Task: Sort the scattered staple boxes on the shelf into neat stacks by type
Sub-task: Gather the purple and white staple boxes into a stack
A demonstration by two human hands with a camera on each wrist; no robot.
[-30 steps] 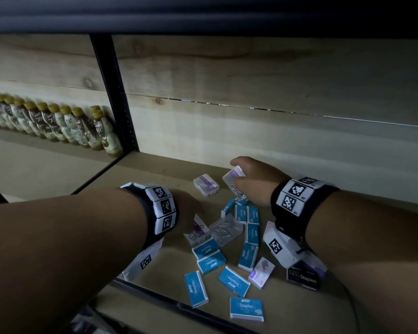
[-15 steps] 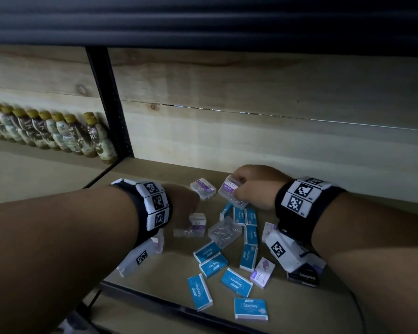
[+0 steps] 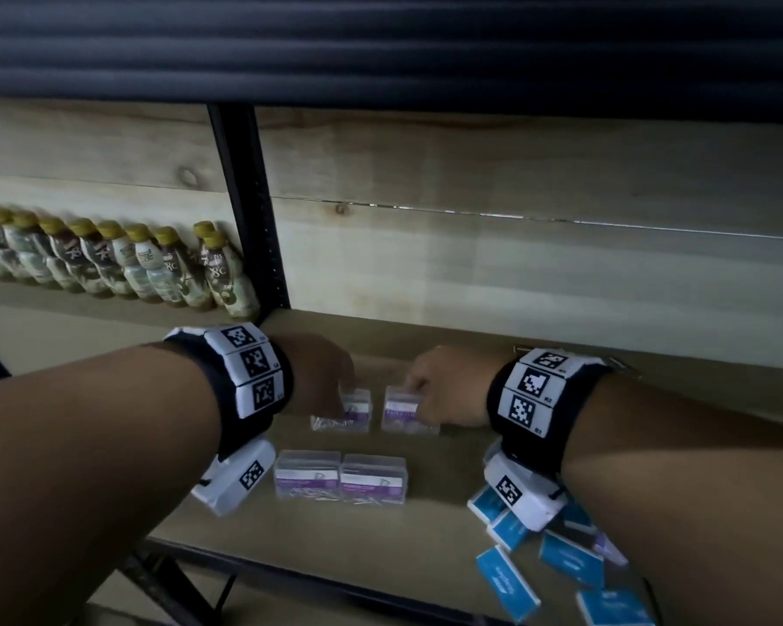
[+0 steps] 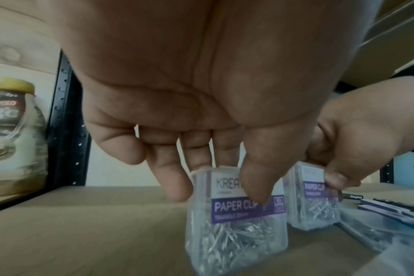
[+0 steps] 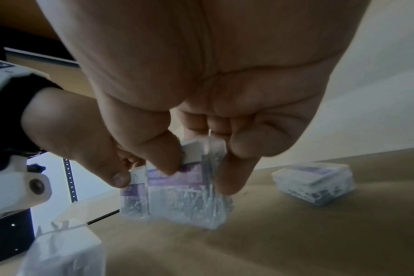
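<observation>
We note left hand (image 3: 324,377) and right hand (image 3: 444,390) now each pinching upright clear paper clip box (image 4: 236,211), side by side; previously among scattered boxes.

Clear clip boxes and blue staple boxes on the shelf

Four clear boxes (image 3: 341,478) in two pairs; blue boxes (image 3: 570,558) lie scattered at right, perhaps overlapping.

The clear box (image 4: 236,211) under the left hand (image 4: 201,112) carried a purple band reading "PAPER CLIP", with "KREA" legible above it before a finger hid the rest. The box beside it (image 4: 313,196) read "PAPER CLIP" too. The bottle (image 4: 12,138) showed "8°C". A dark box (image 4: 356,197) read "Staples".
</observation>
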